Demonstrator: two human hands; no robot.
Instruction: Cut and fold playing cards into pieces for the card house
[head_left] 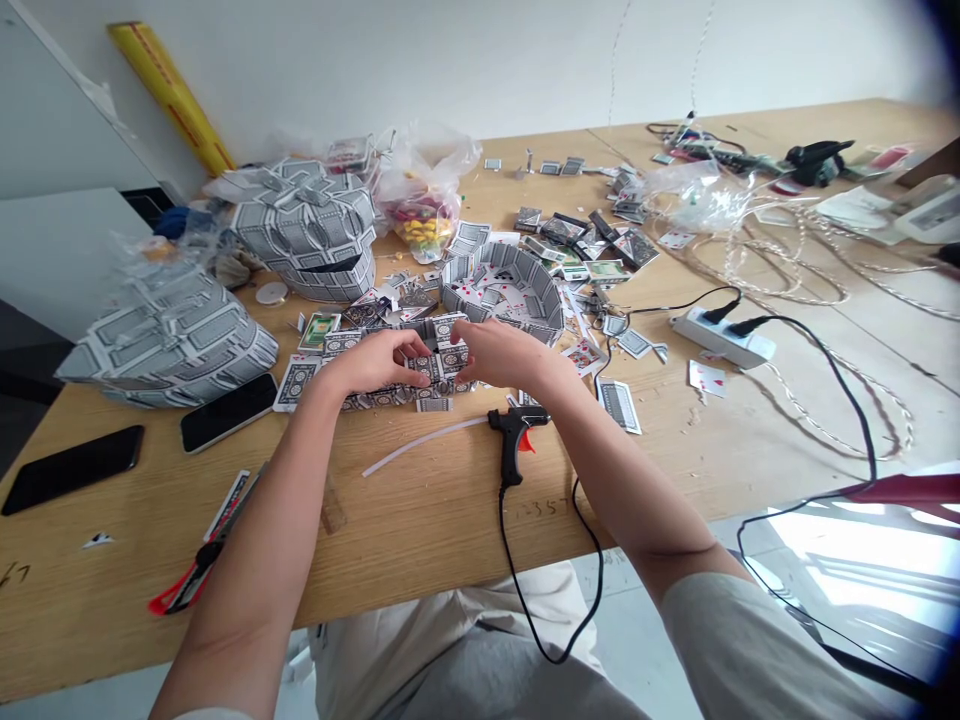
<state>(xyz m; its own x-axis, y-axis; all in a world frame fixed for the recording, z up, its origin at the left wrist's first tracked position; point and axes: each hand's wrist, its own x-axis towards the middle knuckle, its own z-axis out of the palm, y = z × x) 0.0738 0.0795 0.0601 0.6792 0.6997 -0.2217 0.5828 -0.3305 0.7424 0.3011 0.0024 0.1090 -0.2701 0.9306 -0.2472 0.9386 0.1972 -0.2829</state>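
Observation:
A long, low structure made of black-and-white patterned playing cards (375, 400) lies on the table before me. My left hand (377, 362) grips it near the middle, thumb and fingers bent on a raised card piece. From the other side my right hand (491, 350) pinches the same part, its fingertips partly hidden. Just nearer to me rests a black hot glue gun (512, 445) with a red trigger, a long glue stick (424, 440) coming out of its back. Behind my right hand stands a tray-like card ring (551, 300) with loose cards inside.
Two card-covered box shapes (172, 340) (307, 225) stand at left, near two phones (229, 412) (75, 468). A red-handled utility knife (191, 580) lies front left. Card scraps, a bag of colourful bits (426, 215), a power strip (721, 338) and loose cord (795, 270) spread behind and right.

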